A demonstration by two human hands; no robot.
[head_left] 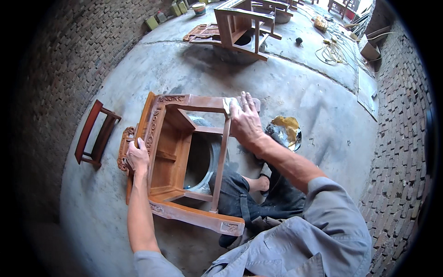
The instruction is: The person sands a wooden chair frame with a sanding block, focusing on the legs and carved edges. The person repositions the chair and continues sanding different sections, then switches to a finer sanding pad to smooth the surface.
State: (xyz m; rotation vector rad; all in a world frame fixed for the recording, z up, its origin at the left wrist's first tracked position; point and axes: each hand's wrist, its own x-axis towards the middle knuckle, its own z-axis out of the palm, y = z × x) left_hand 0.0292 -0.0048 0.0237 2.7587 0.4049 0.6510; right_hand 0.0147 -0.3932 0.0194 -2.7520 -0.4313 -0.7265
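Note:
A carved wooden chair (174,141) lies on its side in front of me, its underside frame and legs facing me. It appears to rest on a round grey tub (213,161), partly hidden behind the frame. My left hand (138,157) is closed over the long board at the chair's left side, beside a carved panel (125,147). At the far leg, my right hand (247,121) presses a small whitish piece (229,105), like sandpaper or cloth, against the wood. Its fingers point away from me, and most of that piece is covered by them.
A small reddish wooden frame (96,131) stands on the floor to the left. Right of the chair is a dark container (288,131) with a yellow lining. Another wooden chair (240,32) lies farther off. Coiled cables (333,51) lie far right; brick walls flank both sides.

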